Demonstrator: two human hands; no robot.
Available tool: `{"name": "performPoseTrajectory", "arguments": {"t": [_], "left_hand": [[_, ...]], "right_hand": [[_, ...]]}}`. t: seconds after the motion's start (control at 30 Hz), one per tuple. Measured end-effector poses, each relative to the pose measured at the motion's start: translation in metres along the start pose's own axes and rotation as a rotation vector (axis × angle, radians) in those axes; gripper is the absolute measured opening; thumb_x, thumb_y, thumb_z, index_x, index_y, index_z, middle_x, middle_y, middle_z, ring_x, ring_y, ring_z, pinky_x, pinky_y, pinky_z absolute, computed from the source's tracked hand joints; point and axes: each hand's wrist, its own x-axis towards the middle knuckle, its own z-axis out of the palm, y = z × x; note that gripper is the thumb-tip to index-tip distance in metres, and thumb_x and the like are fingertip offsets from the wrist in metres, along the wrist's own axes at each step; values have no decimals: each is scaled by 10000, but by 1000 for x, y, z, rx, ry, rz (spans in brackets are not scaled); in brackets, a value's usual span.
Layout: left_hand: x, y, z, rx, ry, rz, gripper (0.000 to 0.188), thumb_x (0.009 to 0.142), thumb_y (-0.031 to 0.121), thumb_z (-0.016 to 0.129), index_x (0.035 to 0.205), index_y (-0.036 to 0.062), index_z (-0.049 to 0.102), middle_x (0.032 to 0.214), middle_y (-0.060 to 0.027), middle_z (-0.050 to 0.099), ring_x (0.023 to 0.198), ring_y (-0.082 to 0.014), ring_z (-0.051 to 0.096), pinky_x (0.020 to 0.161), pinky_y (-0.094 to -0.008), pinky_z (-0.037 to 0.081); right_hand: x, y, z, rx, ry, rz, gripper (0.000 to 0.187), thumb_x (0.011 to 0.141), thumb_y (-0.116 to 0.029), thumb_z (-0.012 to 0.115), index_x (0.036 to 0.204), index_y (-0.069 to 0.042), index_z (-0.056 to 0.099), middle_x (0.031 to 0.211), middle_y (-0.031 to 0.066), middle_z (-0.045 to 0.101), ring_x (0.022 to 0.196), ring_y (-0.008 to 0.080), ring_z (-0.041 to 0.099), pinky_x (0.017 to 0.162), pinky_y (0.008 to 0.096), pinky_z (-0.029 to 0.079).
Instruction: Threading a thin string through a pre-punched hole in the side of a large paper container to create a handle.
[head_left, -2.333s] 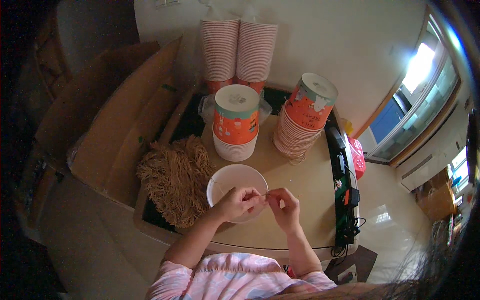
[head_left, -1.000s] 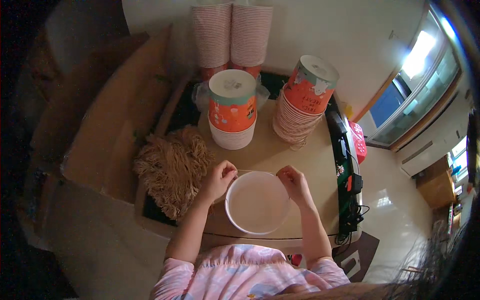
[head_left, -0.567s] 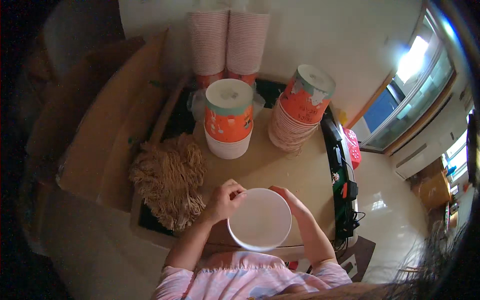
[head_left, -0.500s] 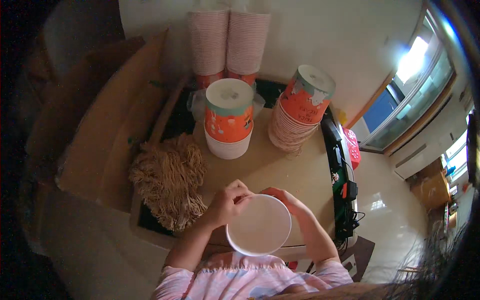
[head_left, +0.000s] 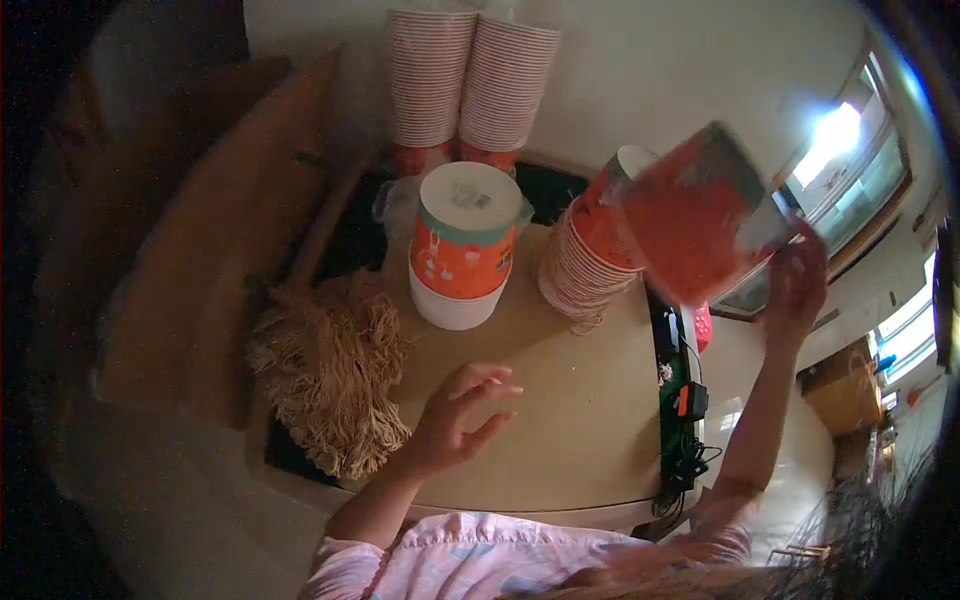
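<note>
My right hand (head_left: 797, 275) is raised at the right, its fingers closed on an orange paper bucket (head_left: 690, 215) with a green band at its base. The bucket is blurred and tilted, bottom up, in front of the right-hand stack of upturned buckets (head_left: 590, 245), partly hiding it. String hangs around that stack's rims. Over the table's near middle, my left hand (head_left: 465, 420) is open with its fingers apart and nothing in it. Beyond it stands a shorter upturned stack of orange and white buckets (head_left: 462, 245). A bundle of tan string (head_left: 335, 375) lies left of my left hand.
Two tall wrapped stacks of buckets (head_left: 475, 80) stand against the back wall. Cardboard (head_left: 200, 260) leans along the left side of the table (head_left: 560, 440). Black adapters and cables (head_left: 690, 430) lie on its right edge, near a red box (head_left: 703, 327).
My right hand has carried the bucket from in front of my body up and right toward the right-hand stack. My left hand has let go of it and opened.
</note>
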Motion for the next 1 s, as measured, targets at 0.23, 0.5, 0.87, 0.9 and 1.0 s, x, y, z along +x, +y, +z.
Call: {"name": "performPoseTrajectory", "arguments": {"t": [0.23, 0.5, 0.87, 0.9, 1.0], "left_hand": [[3, -22, 3, -6, 53, -47, 223, 753, 58, 665, 972, 80, 632, 1055, -95, 545, 958, -247, 568, 817, -332, 471], [-3, -45, 9, -94, 45, -211, 182, 767, 71, 655, 947, 73, 630, 1006, -87, 569, 966, -238, 574, 822, -326, 468], [-13, -91, 68, 12, -269, -334, 314, 771, 178, 668, 1064, 92, 598, 1083, -114, 570, 1063, -254, 532, 903, -386, 428], [-21, -96, 80, 230, -280, -233, 388, 786, 240, 648, 1141, 112, 558, 1186, -129, 510, 1148, -284, 457, 955, -433, 368], [-37, -102, 102, 545, -330, -144, 502, 813, 345, 597, 1258, 143, 483, 1348, -145, 382, 1270, -332, 314, 1026, -514, 254]], "right_hand": [[58, 62, 43, -470, -80, -361, 357, 758, 16, 545, 1097, -89, 589, 1060, 96, 572, 983, 298, 540, 870, 367, 441], [-14, 78, 104, -448, -608, -52, 1032, 621, -73, 746, 1431, -138, 111, 1429, 195, 192, 1297, 402, 249, 1051, 475, 281], [-44, 71, 108, -388, -499, 73, 1102, 577, -107, 799, 1427, -131, 97, 1473, 174, 59, 1314, 417, 204, 1037, 475, 313], [-45, 72, 108, -390, -498, 80, 1102, 577, -107, 799, 1427, -131, 97, 1473, 174, 59, 1314, 417, 204, 1037, 475, 313], [-49, 71, 115, -377, -474, 95, 1115, 574, -91, 794, 1428, -130, 80, 1475, 173, 50, 1314, 414, 204, 1034, 474, 317]]}}
